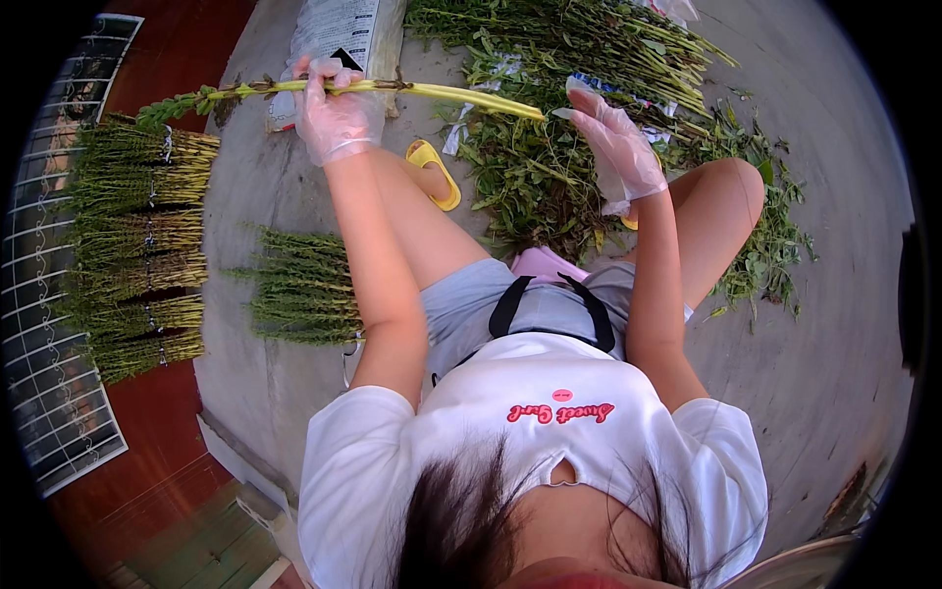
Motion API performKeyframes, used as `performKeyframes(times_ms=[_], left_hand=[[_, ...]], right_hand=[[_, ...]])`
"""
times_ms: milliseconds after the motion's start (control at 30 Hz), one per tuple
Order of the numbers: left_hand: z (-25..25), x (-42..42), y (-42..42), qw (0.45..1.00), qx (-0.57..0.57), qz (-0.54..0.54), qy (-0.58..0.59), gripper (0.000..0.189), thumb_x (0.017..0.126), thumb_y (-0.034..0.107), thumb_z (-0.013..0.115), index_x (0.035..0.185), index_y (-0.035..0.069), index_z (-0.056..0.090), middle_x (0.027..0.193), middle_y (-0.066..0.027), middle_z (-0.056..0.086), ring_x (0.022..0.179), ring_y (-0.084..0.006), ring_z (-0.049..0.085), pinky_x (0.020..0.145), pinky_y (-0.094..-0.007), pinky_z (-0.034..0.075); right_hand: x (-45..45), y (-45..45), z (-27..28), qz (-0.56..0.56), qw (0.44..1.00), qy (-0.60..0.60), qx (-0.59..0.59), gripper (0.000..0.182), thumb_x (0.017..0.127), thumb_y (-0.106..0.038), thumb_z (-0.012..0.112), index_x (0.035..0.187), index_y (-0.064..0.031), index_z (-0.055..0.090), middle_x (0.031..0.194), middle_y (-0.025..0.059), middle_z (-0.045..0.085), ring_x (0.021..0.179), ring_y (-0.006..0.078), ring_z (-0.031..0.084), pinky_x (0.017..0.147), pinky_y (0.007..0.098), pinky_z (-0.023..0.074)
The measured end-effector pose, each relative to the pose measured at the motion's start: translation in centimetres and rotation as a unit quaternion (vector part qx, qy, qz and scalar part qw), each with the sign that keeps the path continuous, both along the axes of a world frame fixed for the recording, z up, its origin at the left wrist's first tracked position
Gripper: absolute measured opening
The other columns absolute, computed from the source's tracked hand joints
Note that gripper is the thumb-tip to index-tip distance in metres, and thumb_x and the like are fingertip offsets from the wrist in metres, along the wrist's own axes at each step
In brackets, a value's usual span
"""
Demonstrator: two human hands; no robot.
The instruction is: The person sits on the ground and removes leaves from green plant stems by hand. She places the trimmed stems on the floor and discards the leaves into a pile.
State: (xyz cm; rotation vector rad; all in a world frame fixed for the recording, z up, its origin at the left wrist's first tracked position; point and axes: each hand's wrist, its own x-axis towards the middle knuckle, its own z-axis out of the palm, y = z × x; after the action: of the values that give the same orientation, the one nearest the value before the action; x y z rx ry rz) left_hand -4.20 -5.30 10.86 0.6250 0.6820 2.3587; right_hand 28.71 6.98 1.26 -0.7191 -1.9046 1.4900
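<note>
A long plant stalk (456,94), green and leafy at its left end and bare and yellowish at its right end, lies level across my left hand (335,110). That hand, in a thin clear plastic glove, is closed around the stalk. My right hand (614,140), gloved the same way, is raised just right of the stalk's bare end with its fingers apart and holds nothing. Beneath and behind it spreads a heap of stripped leaves (522,169). Farther off lies a pile of leafy stalks (640,51).
Tied bundles of stalks (147,243) stand in a row at the left by a red wall and a barred window (62,258). A smaller bunch of stalks (305,287) lies beside my left thigh. A printed sack (338,37) lies on the concrete floor (246,169) beyond my left hand.
</note>
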Motion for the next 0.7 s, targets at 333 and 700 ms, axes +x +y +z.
performKeyframes(times_ms=[333, 700], left_hand=[[0.0, 5.8, -3.6, 0.991, 0.014, -0.112, -0.072, 0.052, 0.095, 0.032, 0.058, 0.138, 0.008, 0.040, 0.129, -0.0197, 0.054, 0.118, -0.0343, 0.055, 0.100, -0.0546, 0.046], [-1.5, 2.6, -14.7, 0.963, -0.227, -0.034, 0.142, 0.052, 0.088, 0.004, 0.065, 0.135, 0.010, 0.041, 0.120, -0.0186, 0.061, 0.102, -0.0326, 0.067, 0.083, -0.0417, 0.059]], right_hand=[[-5.8, -10.0, 5.1, 0.123, 0.981, -0.009, -0.149, 0.040, 0.095, -0.029, 0.061, 0.125, -0.0015, 0.055, 0.071, 0.0008, 0.053, 0.065, 0.0090, 0.049, 0.060, 0.0274, 0.0439], [-12.0, -15.4, 4.5, 0.245, 0.968, 0.048, -0.029, 0.053, 0.093, -0.008, 0.062, 0.141, -0.0058, 0.040, 0.088, 0.0114, 0.058, 0.075, 0.0168, 0.056, 0.071, 0.0307, 0.0471]])
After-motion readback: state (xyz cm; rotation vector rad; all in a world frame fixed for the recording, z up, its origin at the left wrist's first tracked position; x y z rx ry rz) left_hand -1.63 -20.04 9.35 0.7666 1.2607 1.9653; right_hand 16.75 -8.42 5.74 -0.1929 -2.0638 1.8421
